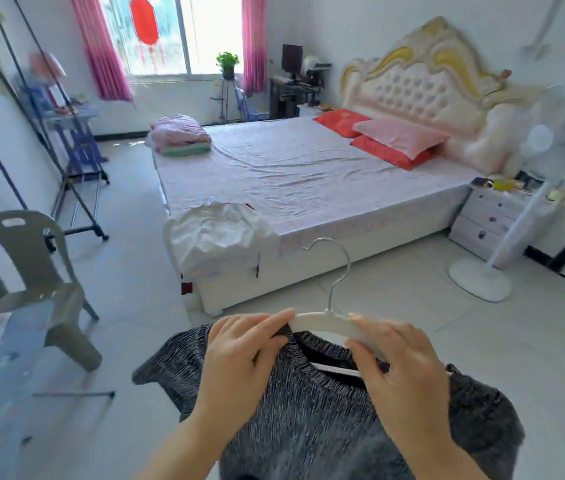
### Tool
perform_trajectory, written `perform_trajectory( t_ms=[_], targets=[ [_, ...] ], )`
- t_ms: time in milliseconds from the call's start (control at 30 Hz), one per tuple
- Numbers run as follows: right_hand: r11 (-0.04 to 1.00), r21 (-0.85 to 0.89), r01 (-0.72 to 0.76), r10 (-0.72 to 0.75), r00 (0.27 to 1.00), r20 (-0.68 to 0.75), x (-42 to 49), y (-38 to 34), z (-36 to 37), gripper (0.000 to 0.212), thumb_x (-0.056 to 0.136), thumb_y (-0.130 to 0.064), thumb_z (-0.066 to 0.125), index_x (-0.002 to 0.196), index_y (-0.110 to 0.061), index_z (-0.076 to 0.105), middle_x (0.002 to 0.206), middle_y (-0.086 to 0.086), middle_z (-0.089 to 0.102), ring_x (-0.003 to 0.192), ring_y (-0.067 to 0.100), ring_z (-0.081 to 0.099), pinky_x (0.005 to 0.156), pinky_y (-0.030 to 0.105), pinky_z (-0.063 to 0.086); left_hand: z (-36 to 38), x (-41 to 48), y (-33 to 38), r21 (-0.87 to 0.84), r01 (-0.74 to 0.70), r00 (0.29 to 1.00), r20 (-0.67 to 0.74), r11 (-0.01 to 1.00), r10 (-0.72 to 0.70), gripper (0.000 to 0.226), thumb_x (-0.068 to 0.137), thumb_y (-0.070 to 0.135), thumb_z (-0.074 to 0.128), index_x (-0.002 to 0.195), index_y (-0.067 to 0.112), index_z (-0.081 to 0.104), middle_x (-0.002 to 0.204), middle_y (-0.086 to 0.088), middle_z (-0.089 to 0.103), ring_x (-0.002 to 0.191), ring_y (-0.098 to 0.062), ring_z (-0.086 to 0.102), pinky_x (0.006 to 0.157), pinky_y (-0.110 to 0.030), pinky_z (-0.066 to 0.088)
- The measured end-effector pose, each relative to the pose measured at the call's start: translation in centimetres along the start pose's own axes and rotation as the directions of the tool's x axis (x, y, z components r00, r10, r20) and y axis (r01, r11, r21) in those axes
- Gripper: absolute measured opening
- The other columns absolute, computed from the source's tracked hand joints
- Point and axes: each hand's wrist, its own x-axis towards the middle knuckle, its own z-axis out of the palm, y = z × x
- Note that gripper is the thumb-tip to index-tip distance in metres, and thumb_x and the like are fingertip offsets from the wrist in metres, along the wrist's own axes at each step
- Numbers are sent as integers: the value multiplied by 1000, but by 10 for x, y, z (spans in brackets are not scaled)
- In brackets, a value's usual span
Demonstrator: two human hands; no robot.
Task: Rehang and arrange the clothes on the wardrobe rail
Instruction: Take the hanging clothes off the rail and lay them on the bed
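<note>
1. Here, left hand [239, 348] and right hand [392, 355] each clasp one arm of the white hanger [326, 322], fingers curled over it.
2. The dark marled sweater [309, 410] hangs below the hands, its neckline round the hanger.
3. Judged step: seating the sweater. The next move calls for carrying it to the garment rack [83, 175] at left.

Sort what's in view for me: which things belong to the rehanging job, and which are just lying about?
Job:
- dark knit top, gripped by the left hand
- white hanger, held by the right hand
- white garment on the bed corner
- black clothes rail

Lying about:
- grey chair
- standing fan
- pillows
- bedside drawers
</note>
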Motion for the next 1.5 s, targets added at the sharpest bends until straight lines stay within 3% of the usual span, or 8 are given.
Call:
perform_trajectory(
  t_ms=[267,433,700,867,1067,1200,1367,1500],
  targets=[
    [980,195,-33,19,997,72,90,19,136,35,71,-28,68,103,-37,57,88,-18,53,84,3,46,66,10,38,27,76,-105,115,141,989,-69,983,-134,38,80,40,52,118,36,51,94,26,52,89,14,39,90,-3,25],
    [950,313,-3,-36,992,121,157,49,227,34,68,-23,75,98,-34,62,89,-23,48,82,0,45,66,6,34,57,139,-167,213,274,958,-148,938,-246,44,71,19,76,113,24,64,88,21,53,81,9,40,78,-27,37],
    [902,431,0,-104,971,218,273,76,351,34,66,-14,83,94,-28,70,86,-21,51,82,-2,45,63,1,34,86,244,-255,256,407,908,-222,877,-356,45,71,14,77,113,22,65,83,6,66,75,-8,49,77,-34,41],
    [888,460,-19,-121,954,273,328,84,437,33,67,-13,82,95,-26,71,86,-18,54,80,7,53,65,9,38,104,292,-336,255,425,902,-201,869,-382,37,77,32,62,113,24,64,89,5,69,82,-10,57,81,-33,42],
    [897,439,-51,-98,945,311,398,86,550,34,67,-11,82,95,-26,71,86,-18,54,83,11,54,67,10,37,123,359,-453,252,395,915,-192,884,-354,38,79,37,50,115,29,57,96,7,69,95,-5,49,89,-25,36],
    [876,466,-126,-59,930,363,444,85,614,33,70,-12,79,97,-29,70,90,-28,51,89,14,57,62,28,51,127,409,-516,238,395,918,-139,887,-372,38,80,36,50,118,31,51,100,7,68,97,-4,50,90,-13,26],
    [887,430,-171,-26,910,415,487,94,693,32,69,-11,80,96,-25,71,88,-16,55,90,21,59,66,28,49,143,458,-587,253,422,906,-80,871,-416,39,79,34,51,118,31,49,102,6,68,98,-5,49,90,-14,26],
    [859,459,-228,-34,869,493,522,105,769,31,73,-14,78,98,-29,70,91,-23,52,93,20,59,69,38,54,162,496,-647,309,460,884,-71,832,-462,42,75,24,61,116,27,56,100,7,69,95,-11,58,88,-27,36]
  ],
)
